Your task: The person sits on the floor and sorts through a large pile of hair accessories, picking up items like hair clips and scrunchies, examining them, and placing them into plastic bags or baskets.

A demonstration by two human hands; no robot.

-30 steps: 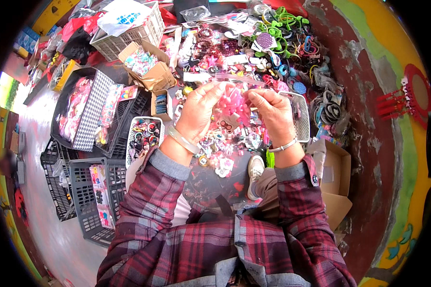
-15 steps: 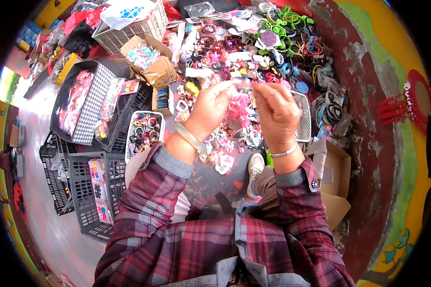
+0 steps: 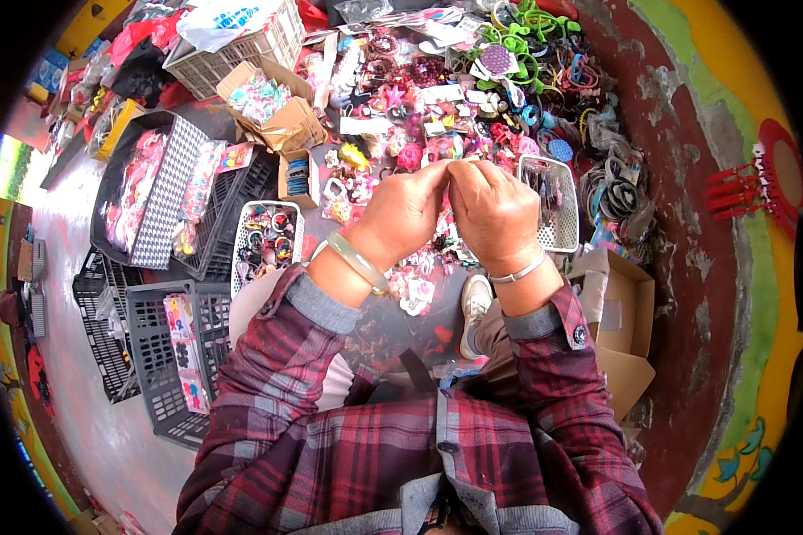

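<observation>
My left hand and my right hand are raised together over a heap of small hair accessories. Their backs face me and the fingertips meet in a pinch at the top. Whatever small hair accessory they pinch is hidden behind the fingers. A pale green bangle rings my left wrist and a thin silver bracelet my right. Both plaid sleeves come up from the lower edge.
A small white basket stands right of my hands, a white tray of hair ties to the left. Black crates and cardboard boxes lie further left, an open box at right. My shoe is below the hands.
My hands have drawn closer until the fingertips touch. The pink accessory seen between them earlier no longer shows.
</observation>
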